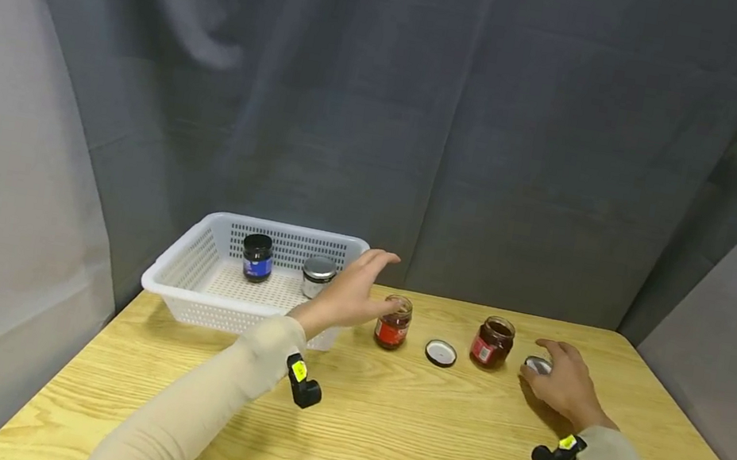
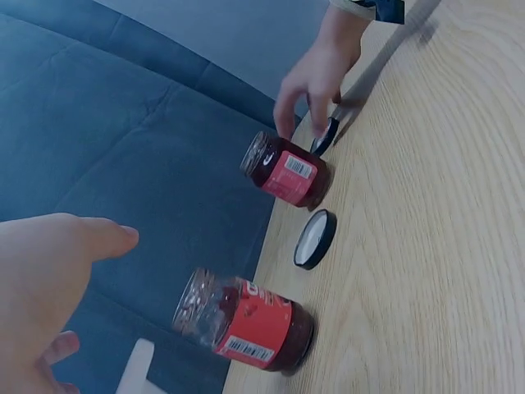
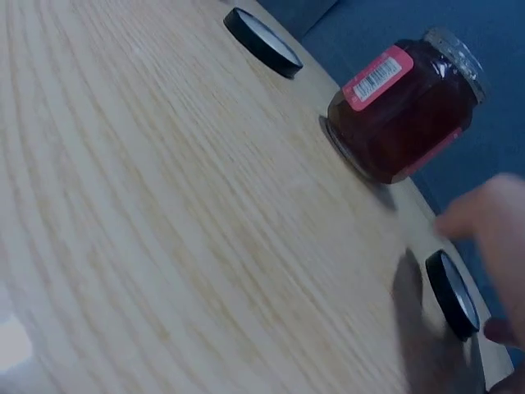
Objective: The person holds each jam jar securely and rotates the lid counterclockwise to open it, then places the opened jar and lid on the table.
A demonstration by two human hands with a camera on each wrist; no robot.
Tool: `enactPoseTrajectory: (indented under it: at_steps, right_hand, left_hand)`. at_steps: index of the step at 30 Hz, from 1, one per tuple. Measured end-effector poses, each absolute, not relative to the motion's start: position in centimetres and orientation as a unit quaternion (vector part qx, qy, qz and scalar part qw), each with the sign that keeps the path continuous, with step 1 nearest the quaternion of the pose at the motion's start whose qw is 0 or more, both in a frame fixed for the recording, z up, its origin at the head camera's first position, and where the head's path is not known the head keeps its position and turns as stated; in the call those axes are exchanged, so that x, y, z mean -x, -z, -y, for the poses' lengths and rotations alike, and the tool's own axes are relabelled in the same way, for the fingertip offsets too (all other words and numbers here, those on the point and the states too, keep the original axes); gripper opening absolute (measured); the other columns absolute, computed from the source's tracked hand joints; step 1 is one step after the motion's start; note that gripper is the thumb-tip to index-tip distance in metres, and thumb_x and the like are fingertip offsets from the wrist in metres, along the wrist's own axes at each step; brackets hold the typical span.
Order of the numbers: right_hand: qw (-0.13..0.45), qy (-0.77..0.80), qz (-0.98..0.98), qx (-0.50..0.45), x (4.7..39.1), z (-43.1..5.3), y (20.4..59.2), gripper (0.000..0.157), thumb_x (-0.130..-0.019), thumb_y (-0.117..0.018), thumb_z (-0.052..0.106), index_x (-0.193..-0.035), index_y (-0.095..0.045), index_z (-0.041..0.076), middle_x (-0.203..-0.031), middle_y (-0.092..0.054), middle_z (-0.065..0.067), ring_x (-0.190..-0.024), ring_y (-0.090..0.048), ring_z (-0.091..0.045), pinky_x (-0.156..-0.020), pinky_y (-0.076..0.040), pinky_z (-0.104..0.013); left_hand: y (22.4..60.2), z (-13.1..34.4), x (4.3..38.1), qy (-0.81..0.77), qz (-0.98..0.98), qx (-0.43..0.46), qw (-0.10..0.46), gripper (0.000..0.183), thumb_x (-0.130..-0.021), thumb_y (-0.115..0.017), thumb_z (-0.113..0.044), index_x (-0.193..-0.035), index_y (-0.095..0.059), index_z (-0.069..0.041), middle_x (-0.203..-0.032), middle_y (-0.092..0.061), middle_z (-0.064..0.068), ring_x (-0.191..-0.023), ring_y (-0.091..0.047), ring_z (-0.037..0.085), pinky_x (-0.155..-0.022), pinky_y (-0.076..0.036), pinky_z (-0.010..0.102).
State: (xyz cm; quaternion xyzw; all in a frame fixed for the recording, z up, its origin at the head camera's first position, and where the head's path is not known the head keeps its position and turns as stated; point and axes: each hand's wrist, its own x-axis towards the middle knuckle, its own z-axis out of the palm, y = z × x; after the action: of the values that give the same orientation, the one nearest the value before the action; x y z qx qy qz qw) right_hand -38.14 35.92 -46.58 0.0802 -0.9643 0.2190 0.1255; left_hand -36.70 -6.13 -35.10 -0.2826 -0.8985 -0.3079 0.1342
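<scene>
My left hand (image 1: 350,293) hovers at the basket's right end, thumb and fingers spread apart, holding nothing. Just beyond its thumb stands a lidless glass jar (image 1: 391,335) with a red label and dark red contents. A second lidless jar (image 1: 491,346), darker and with a pinkish-red label, stands further right. Between the two jars a dark-rimmed lid (image 1: 440,353) lies with its pale inside up. My right hand (image 1: 565,387) reaches down over another upturned lid (image 3: 452,295), its thumb and fingers apart on either side of it.
A white perforated plastic basket (image 1: 203,314) stands at the left of the wooden table (image 1: 407,445). Inside are a dark jar (image 1: 257,261) with a blue label and a silver-lidded jar (image 1: 318,274), partly behind my left hand. A grey curtain (image 1: 534,144) hangs behind.
</scene>
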Motion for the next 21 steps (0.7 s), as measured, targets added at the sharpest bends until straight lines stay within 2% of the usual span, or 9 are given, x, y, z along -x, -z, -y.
enactPoseTrajectory:
  at_steps: [6,13,21]
  right_hand:
    - [0.188,-0.251,0.946,-0.087,37.7,-35.4,45.2,0.059,-0.097,-0.066,0.024,-0.145,-0.048,-0.007,-0.146,-0.036,-0.040,-0.130,-0.035,-0.061,-0.099,-0.032,-0.077]
    - [0.177,-0.223,0.949,-0.137,37.4,-33.0,41.7,0.067,-0.099,-0.068,0.032,-0.152,-0.044,-0.001,-0.155,-0.031,-0.035,-0.137,-0.032,-0.058,-0.102,-0.029,-0.078]
    - [0.188,-0.210,0.944,-0.174,36.4,-30.1,38.3,0.067,-0.101,-0.065,0.038,-0.155,-0.043,0.004,-0.159,-0.028,-0.031,-0.139,-0.032,-0.057,-0.101,-0.025,-0.081]
  left_hand:
    - [35.1,7.1,37.0,0.302,0.903,0.274,0.138,0.076,-0.093,-0.081,-0.030,-0.156,-0.041,-0.015,-0.160,-0.038,0.006,-0.144,-0.039,0.029,-0.116,-0.035,0.045]
    - [35.1,9.2,37.5,0.294,0.909,0.263,0.137,0.076,-0.094,-0.079,-0.031,-0.157,-0.040,-0.014,-0.161,-0.038,0.008,-0.145,-0.038,0.029,-0.118,-0.032,0.046]
    - [35.3,12.3,38.4,0.312,0.912,0.227,0.139,0.071,-0.097,-0.074,-0.030,-0.157,-0.040,-0.015,-0.159,-0.043,0.008,-0.144,-0.040,0.030,-0.117,-0.033,0.049]
